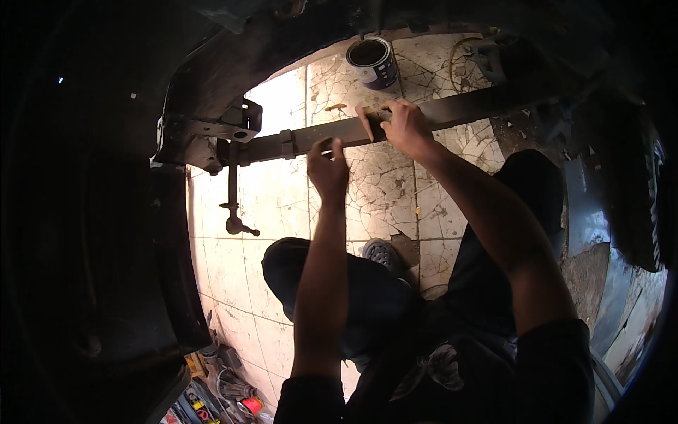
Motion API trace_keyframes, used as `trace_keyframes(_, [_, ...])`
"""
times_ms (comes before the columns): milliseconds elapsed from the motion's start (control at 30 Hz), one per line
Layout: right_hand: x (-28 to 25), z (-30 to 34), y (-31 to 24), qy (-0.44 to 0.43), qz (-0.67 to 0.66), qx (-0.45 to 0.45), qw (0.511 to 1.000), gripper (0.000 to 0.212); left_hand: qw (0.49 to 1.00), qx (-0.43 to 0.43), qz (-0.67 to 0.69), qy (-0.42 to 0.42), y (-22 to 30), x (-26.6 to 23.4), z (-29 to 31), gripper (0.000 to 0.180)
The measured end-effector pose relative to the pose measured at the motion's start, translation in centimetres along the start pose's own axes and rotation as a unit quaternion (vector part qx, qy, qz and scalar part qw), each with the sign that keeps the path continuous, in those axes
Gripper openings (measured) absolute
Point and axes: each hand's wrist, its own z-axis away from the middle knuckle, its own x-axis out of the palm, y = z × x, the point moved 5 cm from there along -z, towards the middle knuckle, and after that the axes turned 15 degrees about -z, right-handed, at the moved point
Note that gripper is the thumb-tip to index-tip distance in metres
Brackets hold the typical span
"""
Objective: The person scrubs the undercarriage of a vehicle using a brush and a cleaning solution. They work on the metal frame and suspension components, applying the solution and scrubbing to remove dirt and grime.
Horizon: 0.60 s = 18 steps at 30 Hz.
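A long dark metal bar (318, 134) runs crosswise in front of me, beneath a dark vehicle body. My right hand (408, 131) is closed at the bar's middle, gripping a dark sheet with a brown flap (365, 124) that looks like sandpaper. The sheet lies against the bar, and my fingers partly hide it. To the left and nearer me, my left hand (328, 169) is just below the bar, its fingers bent and the tips apart. Nothing shows between them.
An open paint can (371, 63) stands on the cracked tile floor (275, 272) beyond the bar. A rod with a ball joint (234, 223) hangs at the left. A dark bracket (244, 121) is above it. Tools and parts (219, 381) lie at the lower left.
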Motion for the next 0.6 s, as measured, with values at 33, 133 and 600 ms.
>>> trace_keyframes(33, [-0.2,0.4,-0.1,-0.016,0.016,-0.015,1.0,0.037,0.997,0.072,-0.033,0.0,1.6,0.3,1.4,0.033])
trace_keyframes(133, [-1.4,1.9,-1.5,-0.065,0.039,-0.062,0.995,0.035,0.97,0.228,-0.078,0.025,4.4,0.4,3.1,0.032])
trace_keyframes(600, [-13.4,10.7,-9.6,-0.208,-0.044,-0.135,0.968,0.043,0.965,0.212,-0.155,-0.016,8.3,6.3,1.3,0.041])
